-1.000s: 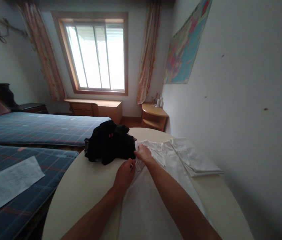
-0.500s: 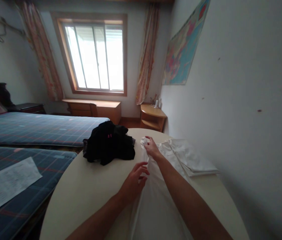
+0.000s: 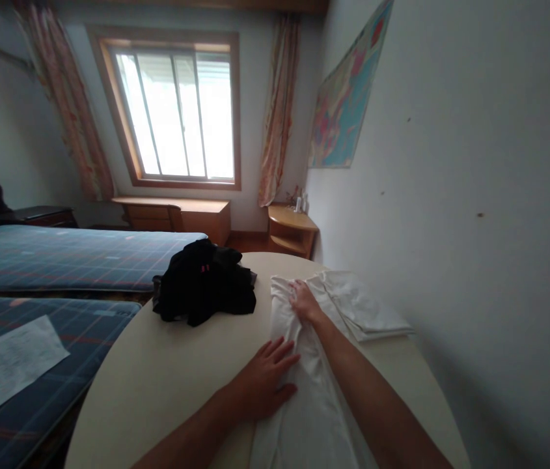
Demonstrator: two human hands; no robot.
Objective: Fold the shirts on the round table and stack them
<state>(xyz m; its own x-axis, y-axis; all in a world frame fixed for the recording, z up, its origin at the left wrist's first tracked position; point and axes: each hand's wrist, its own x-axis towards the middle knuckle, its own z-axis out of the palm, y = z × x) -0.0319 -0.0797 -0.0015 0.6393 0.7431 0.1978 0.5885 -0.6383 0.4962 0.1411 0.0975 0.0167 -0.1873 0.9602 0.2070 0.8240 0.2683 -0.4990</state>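
Observation:
A long white garment (image 3: 311, 397) lies lengthwise on the round cream table (image 3: 167, 378), running from the near edge to its far half; its exact kind is unclear. My left hand (image 3: 267, 381) rests on its left side, palm down with fingers spread. Farther up, my right hand (image 3: 305, 301) touches the far end of the cloth, its fingers laid on the fabric. Beside it on the right sits a folded white garment (image 3: 360, 306). A heap of black clothing (image 3: 206, 283) stands to the left of the white cloth.
Left of the table are two mattresses (image 3: 84, 251) with a blue plaid pattern. A printed sheet of paper (image 3: 11, 368) lies on the nearer one. A white wall (image 3: 440, 260) runs close on the right. A corner shelf (image 3: 291, 221) and a desk (image 3: 206, 215) stand at the back.
My right hand has let the bunched far end of the white garment down flat on the table. My left hand has come down onto the cloth with fingers spread. The view has shifted slightly right.

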